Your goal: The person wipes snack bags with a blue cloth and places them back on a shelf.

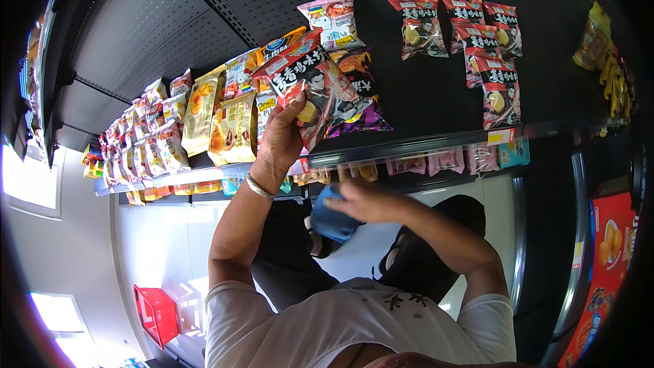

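My left hand (283, 125) grips a red and black snack bag (319, 89) by its lower left part, holding it up in front of the shelf. Lower down, my right hand (365, 199) holds a folded blue cloth (334, 217); both are blurred. Behind the raised bag, a purple and black snack bag (365, 115) and an orange bag (286, 43) are partly hidden. A white and pink bag (334, 20) lies further back. Several matching red and black bags (500, 94) lie on the black shelf to the right.
Yellow bread bags (232, 130) and rows of small snack bags (171, 145) fill the shelf's left side. Its front edge (409, 145) carries price tags. Pink packets (444, 161) sit one level below. A red basket (156, 314) stands on the floor, and a red carton (610, 245) is at right.
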The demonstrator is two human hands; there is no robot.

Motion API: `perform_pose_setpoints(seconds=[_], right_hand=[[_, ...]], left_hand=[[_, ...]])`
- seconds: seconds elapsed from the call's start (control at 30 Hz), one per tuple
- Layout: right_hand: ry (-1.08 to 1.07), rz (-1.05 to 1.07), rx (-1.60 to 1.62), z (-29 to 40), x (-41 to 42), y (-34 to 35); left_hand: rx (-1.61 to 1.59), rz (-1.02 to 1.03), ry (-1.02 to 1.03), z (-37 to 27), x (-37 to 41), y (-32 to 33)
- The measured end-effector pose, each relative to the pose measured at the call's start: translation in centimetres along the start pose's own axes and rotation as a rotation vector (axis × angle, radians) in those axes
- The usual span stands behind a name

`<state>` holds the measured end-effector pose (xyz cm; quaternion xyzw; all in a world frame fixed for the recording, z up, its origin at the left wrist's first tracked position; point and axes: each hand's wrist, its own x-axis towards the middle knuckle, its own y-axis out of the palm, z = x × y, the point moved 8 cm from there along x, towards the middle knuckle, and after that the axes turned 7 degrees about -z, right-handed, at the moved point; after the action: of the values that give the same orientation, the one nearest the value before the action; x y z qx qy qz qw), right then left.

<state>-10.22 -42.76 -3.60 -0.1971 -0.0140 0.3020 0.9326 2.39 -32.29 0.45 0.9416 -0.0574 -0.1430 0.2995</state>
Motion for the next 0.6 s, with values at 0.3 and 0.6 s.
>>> perform_pose_setpoints(seconds=[0.3,0.6], right_hand=[[0.005,-0.709,1.42,-1.4,-2.2,-15.4],[0.041,-1.093,1.424,-4.4,-3.7,-17.5]], left_hand=[[-0.001,-0.044,-0.014,0.2,-0.7,-0.4],[0.004,-0.044,-0.038,0.5,-1.1,-0.6]])
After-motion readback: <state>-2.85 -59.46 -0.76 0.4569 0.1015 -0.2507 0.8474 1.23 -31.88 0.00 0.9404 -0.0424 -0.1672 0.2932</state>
